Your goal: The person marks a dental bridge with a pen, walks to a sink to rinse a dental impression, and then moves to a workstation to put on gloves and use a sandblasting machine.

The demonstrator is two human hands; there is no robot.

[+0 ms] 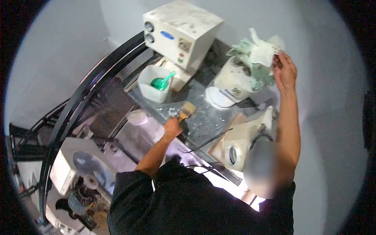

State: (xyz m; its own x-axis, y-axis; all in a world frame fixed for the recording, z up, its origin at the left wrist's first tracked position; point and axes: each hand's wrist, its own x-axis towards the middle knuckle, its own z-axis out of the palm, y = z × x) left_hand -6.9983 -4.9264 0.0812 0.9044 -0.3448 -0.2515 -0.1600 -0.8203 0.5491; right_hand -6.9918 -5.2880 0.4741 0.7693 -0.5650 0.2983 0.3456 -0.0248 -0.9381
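Observation:
My left hand (172, 127) is closed around the handle of a flat paintbrush (188, 110). Its pale bristles point away from me over the dusty dark tabletop (197, 131). Higher up on the right, my right hand (285, 71) has its fingers curled at the edge of a crumpled white and pale green bundle (261, 53), which looks like thin gloves. That bundle rests over the rim of a white bucket (233, 81). A white round lid or base (219, 98) sits beside the bucket's foot. Part of my right arm is hidden by a blurred patch.
A white box machine (178, 33) with gauges stands at the back. Near it, a white tub (154, 88) contains a green scoop (166, 80). A cream machine (243, 147) with a black cable lies to the right. A black curved railing (74, 98) and other equipment (84, 168) are at left.

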